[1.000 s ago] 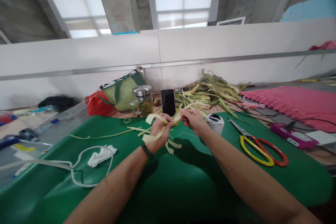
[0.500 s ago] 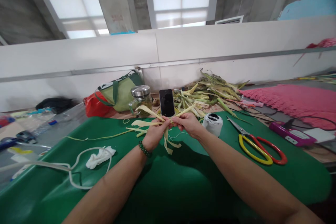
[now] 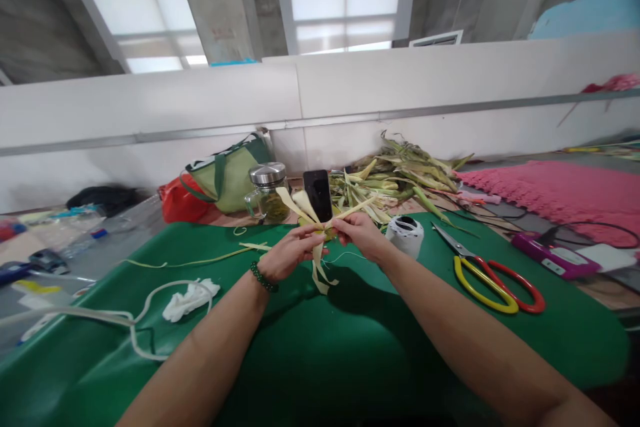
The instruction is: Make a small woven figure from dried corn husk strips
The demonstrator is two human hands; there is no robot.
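Over the green mat (image 3: 370, 353), a bundle of pale corn husk strips (image 3: 318, 263) fans out in several directions from a knot-like middle. My right hand (image 3: 361, 235) pinches the bundle near its middle, and a strip sticks up to the right above those fingers. From the left, my left hand (image 3: 290, 252) has its fingertips closed on the bundle's other side; a beaded bracelet is round that wrist. Part of the middle is hidden by the fingers. A thin thread (image 3: 347, 255) trails by the right hand, close to a white thread spool (image 3: 405, 237).
Scissors (image 3: 487, 280) with red and yellow handles lie at right, near a purple power strip (image 3: 555, 257). A phone (image 3: 317, 192) stands behind the hands, with a glass jar (image 3: 269, 193) beside it. Husks (image 3: 400, 170) are heaped behind. White cord (image 3: 135, 333) and crumpled tissue (image 3: 190, 300) lie left.
My left hand has shifted a little left and its fingers have straightened. The husk strips on the left have swung upward, while the right hand stays nearly in place.
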